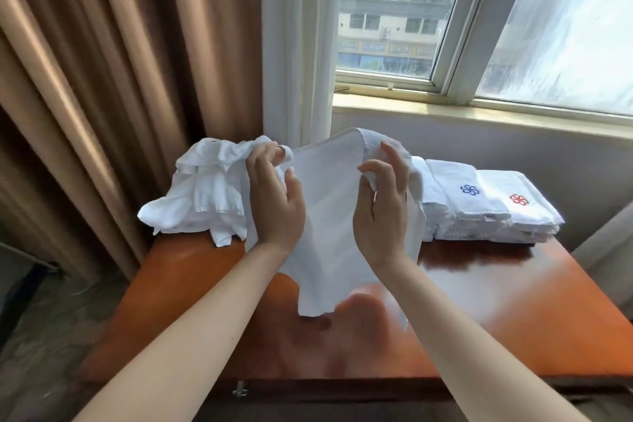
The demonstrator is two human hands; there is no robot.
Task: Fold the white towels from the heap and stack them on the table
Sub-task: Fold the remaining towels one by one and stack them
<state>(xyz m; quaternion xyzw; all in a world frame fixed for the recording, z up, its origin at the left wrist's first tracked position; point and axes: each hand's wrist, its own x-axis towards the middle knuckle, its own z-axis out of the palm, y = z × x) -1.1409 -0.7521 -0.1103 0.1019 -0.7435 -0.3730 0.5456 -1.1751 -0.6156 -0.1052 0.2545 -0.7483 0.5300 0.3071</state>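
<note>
Two bare forearms reach in over the near edge of the glossy reddish-brown wooden table. Above the table's middle they hold up a plain white terry towel. Its lower edge hangs just over the wood.

The left hand grips the towel's upper left corner, with the fingers curled over the cloth and the thumb standing apart. The right hand pinches a fold near the upper right between thumb and forefinger, with the other fingers raised and spread.

A rumpled heap of white towels lies on the far left corner and spills over the left edge. Along the far edge on the right are stacks of folded white towels; one top towel has a blue pinwheel emblem, the next a red one.

Pleated brown curtains hang at the left, with a white sheer curtain beside them. Behind is a window above a pale sill.
</note>
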